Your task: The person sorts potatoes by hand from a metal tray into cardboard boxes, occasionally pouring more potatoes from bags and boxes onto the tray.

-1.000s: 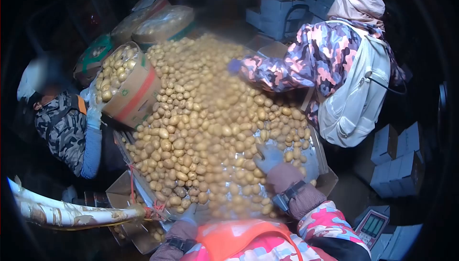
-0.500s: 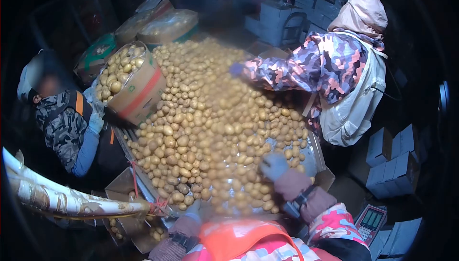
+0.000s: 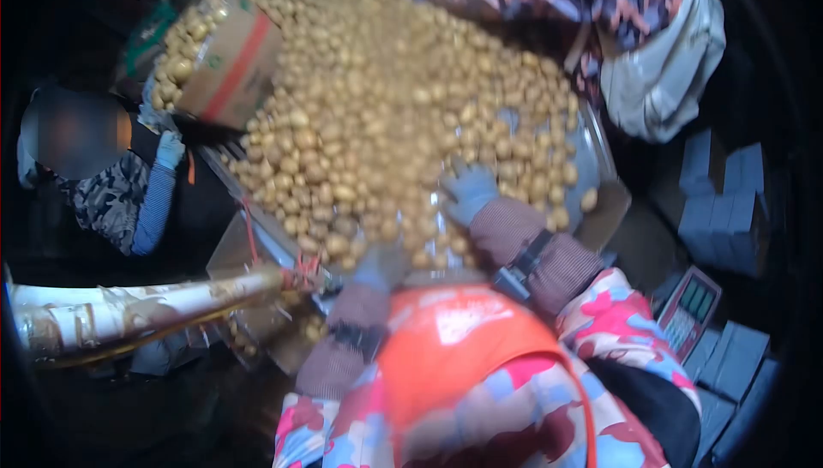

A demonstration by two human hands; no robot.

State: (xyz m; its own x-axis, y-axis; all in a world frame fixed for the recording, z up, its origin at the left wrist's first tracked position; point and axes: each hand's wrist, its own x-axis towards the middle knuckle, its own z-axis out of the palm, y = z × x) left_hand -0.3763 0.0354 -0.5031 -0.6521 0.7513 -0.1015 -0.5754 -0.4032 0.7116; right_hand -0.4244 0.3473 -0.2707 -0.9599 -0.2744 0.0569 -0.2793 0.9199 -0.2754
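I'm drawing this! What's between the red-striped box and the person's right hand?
Loose potatoes lie between the red-striped box and the right hand; the head view shows it.

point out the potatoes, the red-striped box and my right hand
Potatoes (image 3: 347,129): head view, near the middle of the heap.
Red-striped box (image 3: 230,69): head view, on its side panel.
Right hand (image 3: 471,193): head view, on the back of the glove.
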